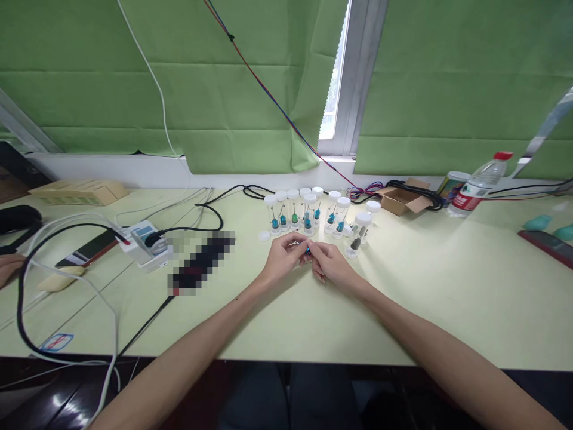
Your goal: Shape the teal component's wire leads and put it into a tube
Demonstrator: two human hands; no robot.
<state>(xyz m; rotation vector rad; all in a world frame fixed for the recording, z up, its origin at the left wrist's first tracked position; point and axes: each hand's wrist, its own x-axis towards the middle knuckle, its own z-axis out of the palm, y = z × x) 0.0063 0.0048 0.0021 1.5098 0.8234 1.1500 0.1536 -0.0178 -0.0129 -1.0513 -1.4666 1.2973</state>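
Note:
My left hand and my right hand meet over the table, fingertips pinched together. Between them is a small dark-blue piece, mostly covered by the fingers, so its kind does not show. A thin, stem-like bit sticks out near the left fingers. Just beyond the hands stand several clear vials with white caps; most hold a small blue piece with thin dark stems, and one holds a green piece. Right of these, a vial contains something dark. A loose white cap lies left of the group.
A white power strip with tangled cables, a phone and a yellow computer mouse lie on the left. Another person's hand shows at the left edge. An open cardboard box and a water bottle stand back right.

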